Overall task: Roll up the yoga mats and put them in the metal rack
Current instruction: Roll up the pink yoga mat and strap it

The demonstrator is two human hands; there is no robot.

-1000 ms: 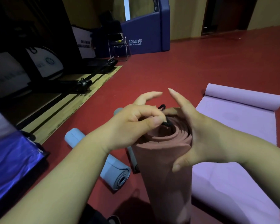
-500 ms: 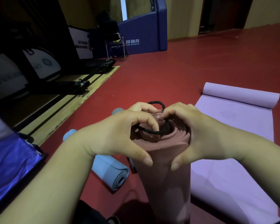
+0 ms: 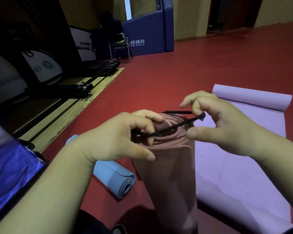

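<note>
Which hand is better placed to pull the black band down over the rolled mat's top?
Right, probably. The right hand pinches the band where it stretches just past the mat, clear of the roll. The left hand hooks the other end at the rim, thumb against the mat, steadying it.

Brown mat (image 3: 169,174) stood rolled upright. Blue mat (image 3: 115,179) lay rolled beside it. Purple mat (image 3: 235,166) lay mostly unrolled.

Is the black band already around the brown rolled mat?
No, the black band is stretched between the left hand and the right hand over the top end of the brown mat.
</note>
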